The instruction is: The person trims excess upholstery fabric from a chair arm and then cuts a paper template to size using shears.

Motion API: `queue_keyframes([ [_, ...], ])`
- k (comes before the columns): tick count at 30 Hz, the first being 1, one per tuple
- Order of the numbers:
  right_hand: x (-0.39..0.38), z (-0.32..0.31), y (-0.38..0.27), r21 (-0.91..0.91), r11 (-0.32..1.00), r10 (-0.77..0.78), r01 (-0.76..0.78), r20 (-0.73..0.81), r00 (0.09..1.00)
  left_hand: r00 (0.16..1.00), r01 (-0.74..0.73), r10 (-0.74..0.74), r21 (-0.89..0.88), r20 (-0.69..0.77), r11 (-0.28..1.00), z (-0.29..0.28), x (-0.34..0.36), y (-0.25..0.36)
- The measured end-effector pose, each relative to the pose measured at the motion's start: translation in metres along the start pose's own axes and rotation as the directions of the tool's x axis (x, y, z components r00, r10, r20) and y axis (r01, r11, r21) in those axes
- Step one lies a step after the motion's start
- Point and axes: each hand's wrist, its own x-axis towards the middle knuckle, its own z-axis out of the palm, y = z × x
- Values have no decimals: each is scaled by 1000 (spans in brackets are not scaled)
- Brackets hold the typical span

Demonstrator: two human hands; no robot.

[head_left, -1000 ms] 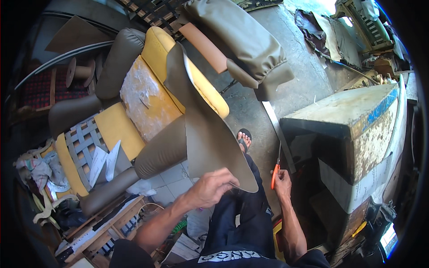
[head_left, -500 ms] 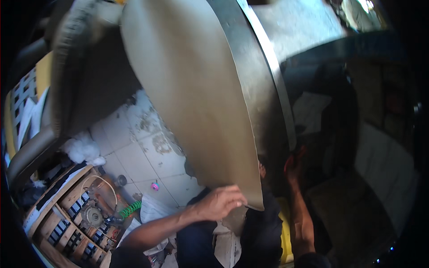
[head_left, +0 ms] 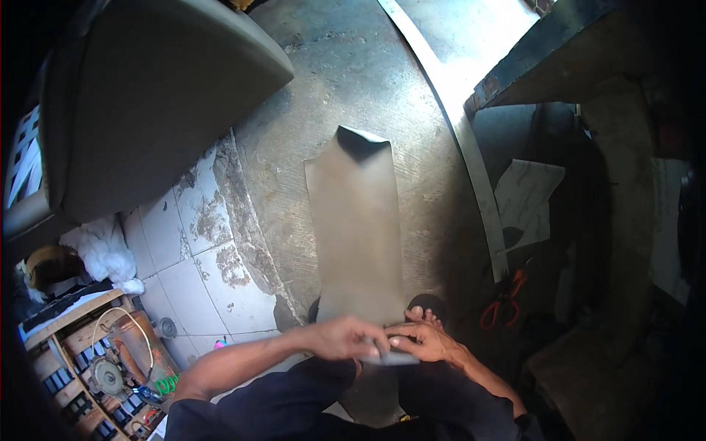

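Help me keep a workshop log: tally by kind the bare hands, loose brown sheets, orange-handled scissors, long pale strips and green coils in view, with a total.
Bare hands: 2, left hand and right hand
Loose brown sheet: 1
Orange-handled scissors: 1 pair
Long pale strip: 1
Green coil: 1
Total: 6

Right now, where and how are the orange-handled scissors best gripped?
Take the orange-handled scissors by their loops, probably with the nearer right hand, coming from the person's side: the loops lie toward the person, and the blades, hard to see in shadow, seem to point away.
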Motion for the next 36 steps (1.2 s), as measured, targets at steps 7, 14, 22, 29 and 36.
queue_keyframes([
  [7,93,-78,-19,416,908,159,40,-433,887,617,-134,565,635,-548,761,-148,29,123],
  [14,201,-145,49,181,951,304,-252,-705,641,84,245,676,672,-732,699,-166,72,66],
  [22,213,-128,40,329,917,399,-226,-733,552,-101,404,463,389,-880,828,-119,55,-82],
  [29,228,-137,37,377,901,434,-215,-764,477,-132,307,317,266,-939,914,-138,55,-72],
  [36,233,-138,35,368,879,471,-304,-769,432,-122,307,263,216,-957,927,-142,52,-69],
])
